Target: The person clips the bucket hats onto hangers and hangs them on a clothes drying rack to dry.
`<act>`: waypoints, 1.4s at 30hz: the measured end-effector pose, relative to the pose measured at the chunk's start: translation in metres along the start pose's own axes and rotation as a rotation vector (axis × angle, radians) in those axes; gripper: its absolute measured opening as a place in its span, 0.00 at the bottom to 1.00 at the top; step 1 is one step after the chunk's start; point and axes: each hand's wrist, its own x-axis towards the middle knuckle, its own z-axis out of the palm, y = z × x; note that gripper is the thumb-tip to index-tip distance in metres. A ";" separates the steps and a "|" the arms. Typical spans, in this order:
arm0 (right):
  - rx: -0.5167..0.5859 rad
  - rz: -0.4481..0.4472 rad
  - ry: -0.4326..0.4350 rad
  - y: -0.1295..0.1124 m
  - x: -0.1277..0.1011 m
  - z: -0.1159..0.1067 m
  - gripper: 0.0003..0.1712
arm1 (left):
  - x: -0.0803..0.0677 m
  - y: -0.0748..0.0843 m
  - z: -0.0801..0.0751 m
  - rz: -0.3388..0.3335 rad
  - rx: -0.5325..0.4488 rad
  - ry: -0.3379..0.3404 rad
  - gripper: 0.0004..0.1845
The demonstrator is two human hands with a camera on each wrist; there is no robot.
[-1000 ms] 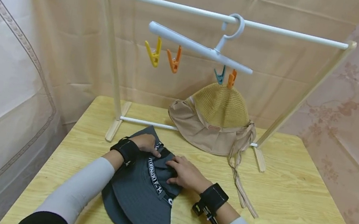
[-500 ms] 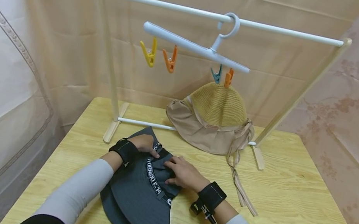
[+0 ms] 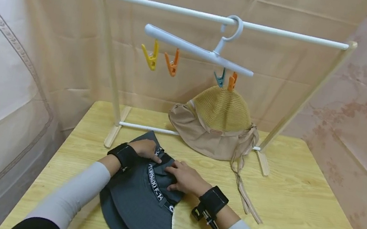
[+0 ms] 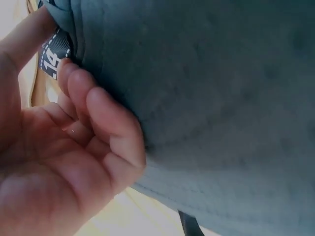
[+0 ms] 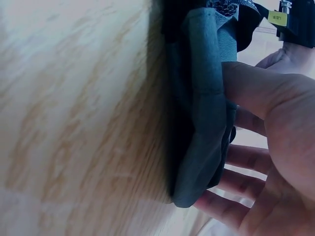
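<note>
Left hand (image 3: 143,149): laid on the crown end of the grey hat (image 3: 144,200), with the fingers curled against the fabric beside the lettered band (image 3: 157,184); in the left wrist view the fingertips (image 4: 106,113) fold under an edge of the cloth and hold it. Right hand (image 3: 185,178): placed on the hat just beside the left hand, thumb on one side of the folded fabric and fingers on the other in the right wrist view, pinching the folded edge (image 5: 199,123). The grey hat lies flat on the wooden table (image 3: 297,212), near the front edge, brim toward the viewer. Black straps sit on both wrists.

Behind the hat stands a white drying rack (image 3: 220,18). A white hanger (image 3: 197,50) hooks over its top bar and tilts down to the right. Four pegs hang from it; the orange peg (image 3: 232,81) grips the top of a tan hat (image 3: 215,125), whose brim reaches the table and whose ties (image 3: 246,198) trail across it.
</note>
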 end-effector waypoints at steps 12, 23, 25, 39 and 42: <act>0.009 -0.002 -0.005 -0.002 0.008 -0.003 0.36 | -0.033 0.001 -0.011 0.126 0.103 0.189 0.19; 0.044 0.028 -0.075 0.000 0.007 -0.010 0.41 | -0.049 -0.008 -0.005 0.060 0.077 0.106 0.51; 0.054 0.044 -0.090 -0.001 0.006 -0.010 0.42 | -0.050 -0.007 -0.003 0.041 0.068 0.078 0.52; 0.045 0.086 -0.058 -0.004 0.006 -0.006 0.44 | -0.055 0.002 0.000 -0.014 0.102 0.008 0.57; 0.037 0.087 -0.047 -0.004 0.006 -0.003 0.45 | -0.057 0.004 0.000 -0.008 0.100 -0.006 0.58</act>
